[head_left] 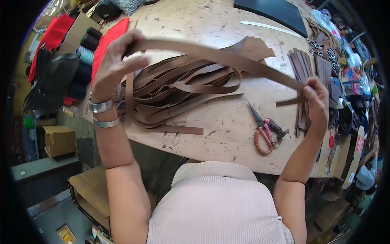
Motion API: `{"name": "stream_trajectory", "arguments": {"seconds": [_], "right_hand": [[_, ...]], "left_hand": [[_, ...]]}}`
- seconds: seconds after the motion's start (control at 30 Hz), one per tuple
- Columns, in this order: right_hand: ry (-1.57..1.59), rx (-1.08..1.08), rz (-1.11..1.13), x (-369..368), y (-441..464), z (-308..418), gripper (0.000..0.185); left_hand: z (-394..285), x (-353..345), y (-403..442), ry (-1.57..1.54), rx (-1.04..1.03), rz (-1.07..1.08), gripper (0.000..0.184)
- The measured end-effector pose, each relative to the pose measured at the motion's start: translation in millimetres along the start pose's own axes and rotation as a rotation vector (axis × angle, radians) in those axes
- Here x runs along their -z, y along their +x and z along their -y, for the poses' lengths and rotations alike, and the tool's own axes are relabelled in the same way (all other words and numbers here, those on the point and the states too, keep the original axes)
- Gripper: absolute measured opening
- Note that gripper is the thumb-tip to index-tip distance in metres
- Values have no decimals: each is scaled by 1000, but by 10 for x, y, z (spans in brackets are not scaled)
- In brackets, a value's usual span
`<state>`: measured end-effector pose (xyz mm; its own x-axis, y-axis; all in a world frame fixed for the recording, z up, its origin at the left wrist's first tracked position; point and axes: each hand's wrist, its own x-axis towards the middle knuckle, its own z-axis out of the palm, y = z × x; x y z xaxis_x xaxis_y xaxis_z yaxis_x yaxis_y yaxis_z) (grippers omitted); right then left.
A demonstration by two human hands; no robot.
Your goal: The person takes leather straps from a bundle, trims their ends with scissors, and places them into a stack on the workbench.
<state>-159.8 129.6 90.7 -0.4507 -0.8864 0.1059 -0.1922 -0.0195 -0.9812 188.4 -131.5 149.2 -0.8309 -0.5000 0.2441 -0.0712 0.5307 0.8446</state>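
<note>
A long brown strap (227, 58), apparently leather, stretches in a shallow arc between my two hands above the table. At the upper left, my left hand (120, 61) is closed on one part of it, with the thumb sticking out. My right hand (318, 99) grips the strap at the right, and a short tail of it pokes out to the left below the fingers. Under the strap lies a loose bundle of similar brown straps (174, 83), its cut ends fanned at the upper right. Scissors (263, 128) with wrapped handles rest on the table, left of my right hand.
Cut strips (301, 69) lie in a stack at the table's right side, near metal hardware (325, 53). A black board (274, 14) and a white ruler-like strip (270, 27) are at the back. Thread spools (89, 42) and red material (109, 40) stand at the left.
</note>
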Motion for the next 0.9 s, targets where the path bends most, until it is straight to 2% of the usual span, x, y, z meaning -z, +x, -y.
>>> {"name": "stream_trajectory", "arguments": {"seconds": [0.03,0.17,0.2,0.27,0.3,0.4,0.47,0.5,0.53,0.6,0.7,0.8,0.83,0.87,0.9], "right_hand": [[-25,-71,39,84,-98,-37,18],[-89,-322,168,397,-488,-223,21],[-59,-379,195,440,-576,-233,21],[43,-487,279,511,-762,-395,20],[136,-509,311,467,-843,-442,21],[561,-512,337,194,-977,-290,25],[568,-416,334,40,-1008,-196,27],[571,-518,273,-22,-1016,-99,24],[369,-379,326,-65,-984,-49,22],[-41,-93,415,-139,-867,42,18],[-481,343,201,-397,-789,207,13],[-193,339,310,-483,-728,134,14],[-136,245,321,-477,-742,58,13],[-178,185,312,-431,-772,80,12],[-220,126,302,-374,-797,139,11]], "left_hand": [[84,5,-8,-138,29,-9,11],[455,-109,-77,70,384,56,11],[621,-186,-101,134,383,22,12],[714,-348,-89,460,317,16,15],[706,-434,-82,506,281,28,16],[257,-741,66,687,236,86,13],[84,-959,130,647,42,95,12],[-84,-1085,168,619,25,139,11],[-255,-1216,205,592,8,184,9],[-436,-1472,238,505,-155,254,10],[-625,-1822,237,411,-341,354,15],[-718,-2006,254,418,-350,382,18],[-701,-2034,257,447,-335,355,19],[-678,-2063,267,475,-320,327,19],[-630,-2036,264,338,-289,272,19]]}}
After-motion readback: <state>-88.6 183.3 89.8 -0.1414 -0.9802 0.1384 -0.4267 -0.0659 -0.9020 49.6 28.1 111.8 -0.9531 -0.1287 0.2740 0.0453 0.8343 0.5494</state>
